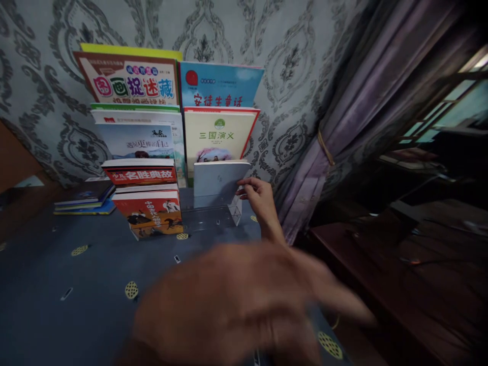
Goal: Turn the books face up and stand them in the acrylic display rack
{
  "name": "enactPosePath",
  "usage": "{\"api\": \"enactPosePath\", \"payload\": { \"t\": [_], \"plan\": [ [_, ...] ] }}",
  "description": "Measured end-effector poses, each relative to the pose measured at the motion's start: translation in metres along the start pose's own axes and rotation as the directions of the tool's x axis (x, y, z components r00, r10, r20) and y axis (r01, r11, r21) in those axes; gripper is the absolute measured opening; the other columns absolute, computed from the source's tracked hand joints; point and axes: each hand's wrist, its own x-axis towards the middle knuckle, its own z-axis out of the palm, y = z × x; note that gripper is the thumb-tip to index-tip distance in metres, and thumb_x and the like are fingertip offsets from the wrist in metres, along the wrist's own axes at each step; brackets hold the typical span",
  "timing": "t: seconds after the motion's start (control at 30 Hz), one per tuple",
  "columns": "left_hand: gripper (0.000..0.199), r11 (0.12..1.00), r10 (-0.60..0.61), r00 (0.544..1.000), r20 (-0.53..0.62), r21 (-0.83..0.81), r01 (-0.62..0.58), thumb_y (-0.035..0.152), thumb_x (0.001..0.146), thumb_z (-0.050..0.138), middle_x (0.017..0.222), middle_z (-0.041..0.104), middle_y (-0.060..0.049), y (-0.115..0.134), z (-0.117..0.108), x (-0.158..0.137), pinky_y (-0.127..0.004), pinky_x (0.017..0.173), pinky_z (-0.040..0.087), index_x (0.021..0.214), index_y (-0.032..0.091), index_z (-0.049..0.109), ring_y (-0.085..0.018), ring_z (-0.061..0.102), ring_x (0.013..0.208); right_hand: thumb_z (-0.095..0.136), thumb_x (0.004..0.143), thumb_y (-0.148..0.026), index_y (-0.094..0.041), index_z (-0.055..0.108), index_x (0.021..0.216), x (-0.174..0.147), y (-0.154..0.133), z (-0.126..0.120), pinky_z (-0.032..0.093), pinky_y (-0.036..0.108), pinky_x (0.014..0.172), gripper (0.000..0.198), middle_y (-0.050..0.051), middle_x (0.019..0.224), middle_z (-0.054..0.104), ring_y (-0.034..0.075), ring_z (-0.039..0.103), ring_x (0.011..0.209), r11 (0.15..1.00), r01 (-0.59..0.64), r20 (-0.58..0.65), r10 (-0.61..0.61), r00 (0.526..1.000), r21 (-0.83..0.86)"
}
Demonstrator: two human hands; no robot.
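My right hand (pixel 260 199) pinches the right edge of a plain grey-blue book (pixel 219 182) between thumb and fingers. That book stands upright in the right column of a clear stepped stand (pixel 206 218), in front of a pale book with a red edge (pixel 221 132). My left hand (pixel 229 305) is large and smeared by motion close to the camera, crossing in front of my right forearm. Its fingers cannot be made out clearly. Left of the grey-blue book, a red-orange book (pixel 152 213) stands at the front of the left column.
Taller books, one brown (pixel 129 76) and one blue (pixel 221 81), stand behind against the patterned wall (pixel 293 56). A small pile of books (pixel 84 198) lies at left on the dark blue tablecloth (pixel 38 274). To the right are a tied purple curtain (pixel 343 112) and a dark red surface (pixel 354 264).
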Motion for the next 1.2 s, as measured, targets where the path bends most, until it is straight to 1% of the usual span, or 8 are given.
{"api": "enactPosePath", "payload": {
  "t": [0.03,0.07,0.13,0.17,0.23,0.37,0.73,1.2],
  "plan": [
    [0.037,0.996,-0.058,0.990,-0.129,0.052,0.066,0.038,0.101,0.040,0.129,0.066,-0.003,-0.004,-0.025,0.028,-0.040,0.103,0.055,0.129,0.034,0.063,-0.024,0.059,0.128,0.049,0.069,-0.028,-0.019,0.070,0.079,0.000,0.000,0.000,0.056,0.028,0.057,0.025,0.004,0.072,0.070,0.018,0.068,0.063,1.000,0.001,-0.007,-0.001,1.000,-0.001],
    [0.035,0.984,-0.115,0.955,-0.272,0.103,0.148,0.037,0.101,0.041,0.128,0.067,-0.005,-0.007,-0.048,0.054,-0.042,0.103,0.055,0.127,0.034,0.063,-0.025,0.060,0.126,0.049,0.069,-0.028,-0.019,0.070,0.078,-0.001,-0.001,0.000,0.055,0.028,0.057,0.024,0.003,0.071,0.070,0.017,0.068,0.063,1.000,0.003,-0.013,-0.003,1.000,0.000],
    [0.034,0.938,-0.186,0.824,-0.535,0.154,0.311,0.032,0.101,0.042,0.135,0.061,-0.008,-0.011,-0.085,0.094,-0.049,0.108,0.051,0.129,0.029,0.060,-0.029,0.057,0.130,0.048,0.068,-0.026,-0.019,0.069,0.077,-0.001,-0.002,0.001,0.055,0.026,0.057,0.024,0.002,0.069,0.069,0.016,0.068,0.062,1.000,0.001,-0.020,-0.001,1.000,0.009],
    [0.035,0.925,-0.160,0.769,-0.619,0.177,0.335,0.031,0.100,0.043,0.141,0.057,-0.009,-0.013,-0.097,0.105,-0.051,0.110,0.049,0.132,0.028,0.058,-0.030,0.054,0.133,0.048,0.068,-0.026,-0.019,0.069,0.077,-0.001,-0.003,0.001,0.054,0.026,0.057,0.024,0.001,0.068,0.069,0.016,0.068,0.061,1.000,-0.006,-0.024,0.006,1.000,0.013],
    [0.036,0.914,-0.116,0.702,-0.703,0.202,0.353,0.031,0.100,0.045,0.144,0.054,-0.010,-0.018,-0.111,0.113,-0.049,0.111,0.047,0.134,0.025,0.054,-0.029,0.051,0.136,0.047,0.069,-0.025,-0.018,0.069,0.077,-0.001,-0.004,0.001,0.054,0.025,0.056,0.024,0.000,0.064,0.067,0.016,0.068,0.060,1.000,-0.020,-0.035,0.021,0.999,0.012],
    [0.042,0.918,-0.142,0.631,-0.763,0.137,0.372,0.034,0.100,0.048,0.143,0.055,-0.012,-0.028,-0.115,0.099,-0.043,0.109,0.049,0.140,0.021,0.049,-0.026,0.053,0.135,0.046,0.070,-0.023,-0.018,0.069,0.077,-0.001,-0.004,0.000,0.053,0.025,0.057,0.024,0.000,0.063,0.066,0.015,0.068,0.060,1.000,-0.020,-0.049,0.020,0.999,0.001],
    [0.041,0.932,-0.138,0.605,-0.784,0.105,0.348,0.036,0.099,0.051,0.144,0.055,-0.010,-0.035,-0.121,0.093,-0.043,0.106,0.052,0.139,0.025,0.048,-0.026,0.050,0.138,0.044,0.065,-0.020,-0.018,0.068,0.070,0.001,0.000,-0.003,0.054,0.027,0.059,0.025,0.003,0.066,0.068,0.018,0.070,0.065,0.999,-0.004,-0.051,0.002,0.999,-0.040],
    [0.042,0.921,-0.152,0.616,-0.773,0.115,0.373,0.038,0.100,0.049,0.145,0.055,-0.011,-0.031,-0.117,0.093,-0.044,0.103,0.054,0.140,0.025,0.047,-0.027,0.050,0.138,0.044,0.063,-0.019,-0.019,0.065,0.065,0.000,-0.004,-0.007,0.054,0.026,0.059,0.021,0.003,0.071,0.069,0.017,0.069,0.069,0.999,-0.030,-0.030,0.030,0.999,-0.017]
  ]
}}
